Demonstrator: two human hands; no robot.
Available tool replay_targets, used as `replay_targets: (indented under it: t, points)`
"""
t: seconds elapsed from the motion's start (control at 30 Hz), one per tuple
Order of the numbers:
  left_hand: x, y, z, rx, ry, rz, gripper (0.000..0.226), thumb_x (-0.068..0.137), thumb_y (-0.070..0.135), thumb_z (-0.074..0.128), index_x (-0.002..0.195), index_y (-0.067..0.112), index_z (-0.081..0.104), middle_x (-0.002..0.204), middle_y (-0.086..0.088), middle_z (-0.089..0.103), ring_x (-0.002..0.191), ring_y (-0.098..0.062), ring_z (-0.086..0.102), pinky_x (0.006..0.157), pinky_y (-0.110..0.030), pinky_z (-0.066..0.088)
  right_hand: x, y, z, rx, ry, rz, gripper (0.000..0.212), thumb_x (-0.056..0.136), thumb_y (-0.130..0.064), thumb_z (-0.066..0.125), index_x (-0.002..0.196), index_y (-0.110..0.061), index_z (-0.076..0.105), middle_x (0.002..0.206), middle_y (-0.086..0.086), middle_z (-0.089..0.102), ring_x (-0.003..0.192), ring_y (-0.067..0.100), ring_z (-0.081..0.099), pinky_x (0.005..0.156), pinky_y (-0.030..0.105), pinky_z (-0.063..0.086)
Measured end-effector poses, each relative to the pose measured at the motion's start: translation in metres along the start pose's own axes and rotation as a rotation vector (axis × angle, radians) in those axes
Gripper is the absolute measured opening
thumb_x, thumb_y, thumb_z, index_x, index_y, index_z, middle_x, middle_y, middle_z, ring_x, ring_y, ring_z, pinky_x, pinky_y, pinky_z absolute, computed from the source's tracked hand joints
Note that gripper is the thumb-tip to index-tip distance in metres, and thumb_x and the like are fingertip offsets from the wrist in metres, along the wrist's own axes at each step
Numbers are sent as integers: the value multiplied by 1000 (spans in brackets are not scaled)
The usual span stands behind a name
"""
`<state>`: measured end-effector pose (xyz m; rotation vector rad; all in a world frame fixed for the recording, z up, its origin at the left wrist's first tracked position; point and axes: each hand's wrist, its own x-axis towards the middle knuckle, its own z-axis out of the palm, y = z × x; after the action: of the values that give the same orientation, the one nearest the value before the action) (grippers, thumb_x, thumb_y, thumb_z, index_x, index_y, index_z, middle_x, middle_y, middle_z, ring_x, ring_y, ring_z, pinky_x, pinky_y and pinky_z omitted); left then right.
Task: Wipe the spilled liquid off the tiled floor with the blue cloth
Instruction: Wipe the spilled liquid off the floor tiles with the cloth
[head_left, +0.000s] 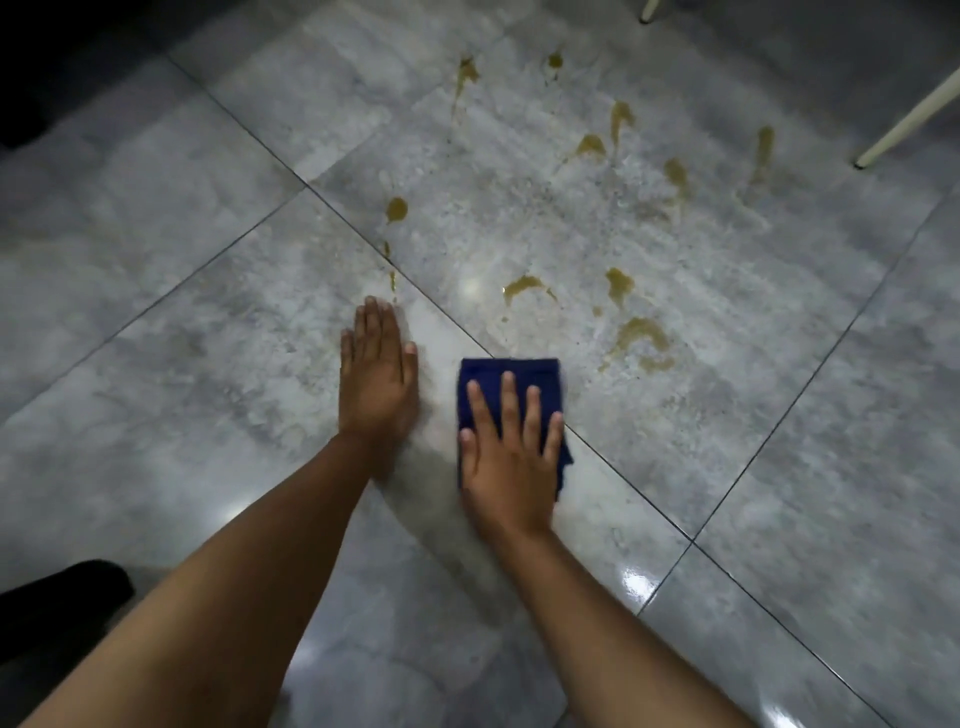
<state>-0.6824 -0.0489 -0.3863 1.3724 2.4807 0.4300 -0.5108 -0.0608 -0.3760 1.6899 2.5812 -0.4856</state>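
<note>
right hand flat, fingers spread, atop blue cloth | spill seemingly just beyond

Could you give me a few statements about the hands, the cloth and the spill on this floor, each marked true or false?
1. The right hand lies flat on the blue cloth. True.
2. The left hand holds a second cloth. False: it rests bare and flat on the tiled floor.
3. Brownish puddles lie on the floor beyond the cloth. True.
4. The spill has been wiped away completely. False: many spots remain, such as the drop beyond the left hand.
5. The cloth is crumpled into a ball. False: it lies flat in a folded, roughly square shape.
</note>
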Motion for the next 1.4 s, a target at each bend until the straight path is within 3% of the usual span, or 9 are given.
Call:
replay_targets:
  t: [0.2,0.37,0.5,0.63,0.8,0.93,1.03,1.27,1.4]
  points:
    - [4,-47,-21,99,46,-53,61,100,39,14,153,9,7,162,-9,2,149,-17,-5,119,-38,-12,-58,44,-8,25,5,270,56,96,-44,22,151,-30,21,159,7,19,146,32,14,115,57,11]
    - [30,-50,-24,113,69,-83,59,103,35,20,153,6,6,162,-12,2,149,-21,-4,119,-43,-11,-51,-15,2,47,-54,54,54,96,-42,28,148,-31,27,156,7,28,142,35,27,112,57,14]
    - [56,-64,-31,152,119,-117,60,102,36,20,152,5,6,161,-13,2,149,-23,-3,118,-45,-9,56,-25,-4,-28,-74,-110,54,99,-45,19,151,-38,5,160,-3,-7,148,28,-4,116,51,-9]
    - [74,-66,-28,115,74,-227,62,102,34,22,152,3,4,161,-15,0,149,-25,-5,118,-49,-8,119,0,-23,-43,-92,-8,54,101,-46,15,150,-39,-6,161,-3,-14,147,23,-15,117,50,-9]
    - [72,-53,-21,116,142,-254,60,99,29,25,151,0,16,159,-19,12,148,-30,7,118,-51,-4,60,-12,-15,-53,-91,88,55,100,-46,17,146,-40,-14,159,0,-14,147,25,-13,117,51,-9]
    - [72,-50,-28,121,109,-264,62,97,31,19,151,1,14,160,-18,10,149,-29,5,119,-52,-1,68,-55,-6,-65,-126,-143,54,98,-49,14,148,-40,-3,158,0,-9,146,32,-7,114,53,-8]
    - [73,-51,-31,150,92,-271,62,97,33,15,152,5,12,161,-15,9,149,-25,3,119,-50,0,135,-62,-11,-76,-198,-322,54,99,-49,15,144,-46,-15,153,-7,-26,145,27,-20,113,49,-19]
    - [72,-54,-31,140,84,-297,60,99,37,16,154,12,7,162,-7,3,149,-17,-4,120,-45,-5,150,-42,-13,14,27,-73,54,99,-49,16,151,-38,8,161,0,4,147,26,-2,117,52,-3]
    - [72,-53,-29,126,79,-295,59,101,36,19,154,13,5,162,-6,0,148,-15,-8,120,-44,-5,160,-62,-9,-14,-69,-334,53,99,-46,18,150,-39,6,160,-2,0,147,27,-4,116,51,-5]
